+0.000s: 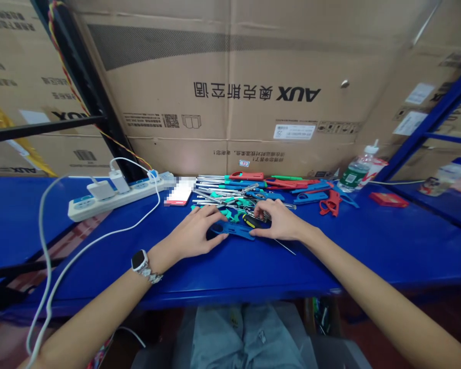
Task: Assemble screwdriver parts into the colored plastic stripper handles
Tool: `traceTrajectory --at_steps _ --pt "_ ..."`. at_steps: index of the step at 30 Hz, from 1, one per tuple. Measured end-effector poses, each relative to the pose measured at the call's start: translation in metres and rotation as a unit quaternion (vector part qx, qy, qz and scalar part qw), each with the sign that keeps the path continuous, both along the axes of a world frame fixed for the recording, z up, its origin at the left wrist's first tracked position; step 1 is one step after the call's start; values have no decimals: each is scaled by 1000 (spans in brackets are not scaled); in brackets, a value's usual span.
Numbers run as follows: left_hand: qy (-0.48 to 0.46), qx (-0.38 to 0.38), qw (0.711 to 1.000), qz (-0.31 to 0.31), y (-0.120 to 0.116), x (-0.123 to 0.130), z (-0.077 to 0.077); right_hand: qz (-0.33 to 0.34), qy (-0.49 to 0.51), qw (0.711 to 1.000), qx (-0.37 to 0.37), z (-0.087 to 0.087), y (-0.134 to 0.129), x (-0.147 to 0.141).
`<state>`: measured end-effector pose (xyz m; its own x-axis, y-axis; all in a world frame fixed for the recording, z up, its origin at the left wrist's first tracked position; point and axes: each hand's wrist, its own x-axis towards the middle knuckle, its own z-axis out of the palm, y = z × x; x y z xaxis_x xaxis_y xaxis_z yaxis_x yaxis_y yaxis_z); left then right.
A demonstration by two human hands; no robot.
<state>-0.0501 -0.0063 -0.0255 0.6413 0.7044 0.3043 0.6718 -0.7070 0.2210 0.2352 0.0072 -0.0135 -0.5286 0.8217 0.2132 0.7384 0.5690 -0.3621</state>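
A blue plastic casing point(236, 230) lies on the blue table between my hands. My left hand point(197, 230) has its fingers apart around the casing's left end, thumb and fingertips near its edges. My right hand point(278, 220) curves over the casing's right end, its thumb tip at that end and its fingers near small metal parts. A yellow-and-black screwdriver handle point(250, 221) sits just behind the casing, partly covered by my right hand, and its thin shaft point(285, 247) shows to the right. Whether my right fingers grip anything is unclear.
Behind my hands lies a pile of metal rods point(215, 181) with green, blue and red casings point(330, 203). A white power strip point(119, 193) with cables is at left. Bottles point(355, 171) and a red box point(389, 199) stand at right. Cardboard point(157, 77) backs the table point(353, 251).
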Motion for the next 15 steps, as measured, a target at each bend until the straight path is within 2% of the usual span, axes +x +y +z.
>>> traceTrajectory --at_steps 5,11,15 --pt "21 -13 1000 -5 -5 5 -5 10 -1 1000 -10 -2 2 5" --pt "13 -15 1000 -15 -4 8 -7 -8 -32 995 95 -5 6 7" --pt "7 -25 999 -21 -2 12 -6 -8 -37 993 114 -6 7 7"
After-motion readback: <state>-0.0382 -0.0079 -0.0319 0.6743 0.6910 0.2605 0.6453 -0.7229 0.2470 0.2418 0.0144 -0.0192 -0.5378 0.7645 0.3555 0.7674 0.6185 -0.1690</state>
